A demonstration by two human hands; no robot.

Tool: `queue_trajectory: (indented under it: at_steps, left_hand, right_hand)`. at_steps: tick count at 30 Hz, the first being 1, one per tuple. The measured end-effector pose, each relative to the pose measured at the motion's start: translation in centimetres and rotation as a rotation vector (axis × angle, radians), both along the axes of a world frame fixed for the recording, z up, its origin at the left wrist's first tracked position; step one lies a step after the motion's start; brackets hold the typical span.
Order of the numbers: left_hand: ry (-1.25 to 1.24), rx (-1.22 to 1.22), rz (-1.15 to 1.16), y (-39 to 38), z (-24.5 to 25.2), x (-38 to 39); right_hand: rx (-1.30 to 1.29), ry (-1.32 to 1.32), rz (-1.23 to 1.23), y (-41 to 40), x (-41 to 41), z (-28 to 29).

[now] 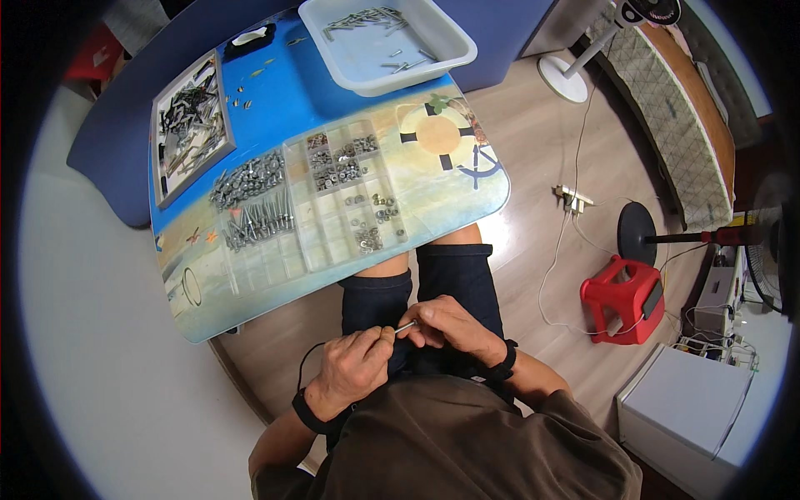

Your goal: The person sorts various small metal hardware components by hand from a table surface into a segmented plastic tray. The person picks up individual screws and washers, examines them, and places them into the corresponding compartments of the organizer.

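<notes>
Over my lap, my left hand point(359, 359) grips one end of a metal bolt point(406, 326). The fingertips of my right hand point(447, 322) close around its other end, where a small piece, perhaps a nut, is partly hidden. On the table in front of me lies a clear compartment organizer point(331, 240). Its left part holds a heap of bolts point(250, 178) and a row of long bolts point(262, 220). Small nuts and washers point(337, 174) fill several of the right compartments.
A white plastic tub point(369, 84) with loose bolts stands at the table's far edge. A shallow tray point(228, 134) of mixed hardware lies at the left, below a black item point(250, 40). On the floor to the right are a red stool point(625, 303), a power strip point(572, 199) and cables.
</notes>
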State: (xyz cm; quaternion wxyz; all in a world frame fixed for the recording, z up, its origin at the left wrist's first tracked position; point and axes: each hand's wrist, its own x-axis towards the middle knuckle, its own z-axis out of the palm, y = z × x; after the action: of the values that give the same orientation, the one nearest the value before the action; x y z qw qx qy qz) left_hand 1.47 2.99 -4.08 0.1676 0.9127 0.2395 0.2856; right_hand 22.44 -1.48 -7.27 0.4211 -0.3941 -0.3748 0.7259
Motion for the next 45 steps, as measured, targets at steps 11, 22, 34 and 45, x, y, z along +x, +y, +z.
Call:
queue_trajectory:
  at_steps: [11, 22, 34, 45]
  left_hand:
    - [-0.070, -0.163, 0.052, 0.0, 0.7, 0.2]
    - [-0.115, -0.164, 0.068, -0.6, 1.1, 0.1]
    - [-0.161, -0.476, 0.153, -2.2, 2.6, -0.1]
    - [-0.269, -1.434, 0.186, -2.7, 1.2, -2.3]
  right_hand:
    - [0.050, -0.003, -0.111, -0.2, -0.5, -0.4]
    - [0.100, 0.039, -0.116, -0.8, 0.0, 0.7]
    - [0.194, -0.228, -0.110, -1.5, -0.9, 1.6]
    - [0.222, -0.348, -0.164, -1.8, -1.6, 1.1]
